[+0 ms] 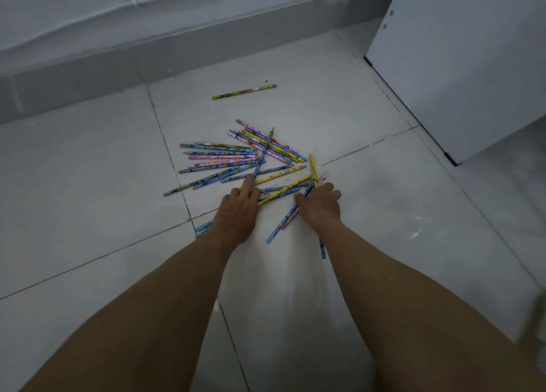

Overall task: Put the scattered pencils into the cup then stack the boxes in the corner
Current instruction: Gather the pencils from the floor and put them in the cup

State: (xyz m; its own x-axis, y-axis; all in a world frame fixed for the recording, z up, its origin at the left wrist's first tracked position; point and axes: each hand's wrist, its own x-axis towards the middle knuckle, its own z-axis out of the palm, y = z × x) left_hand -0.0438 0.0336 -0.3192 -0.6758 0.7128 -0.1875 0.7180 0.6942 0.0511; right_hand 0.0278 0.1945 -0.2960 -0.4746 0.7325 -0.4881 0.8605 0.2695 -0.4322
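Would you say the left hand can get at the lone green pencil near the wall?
Probably yes: the lone pencil lies apart on bare floor, nothing on it. The left hand rests at the near edge of the pile, so it must reach over that.

The left hand (239,205) covers the near ends of several pencils (224,164), and its wrist hides most of a blue pencil (203,227); the right hand (320,204) curls its fingers (326,190) over others, fingertips unseen, grip unclear; the white cabinet (461,66) runs off the top and right edges; the pencil prints are too small to read.
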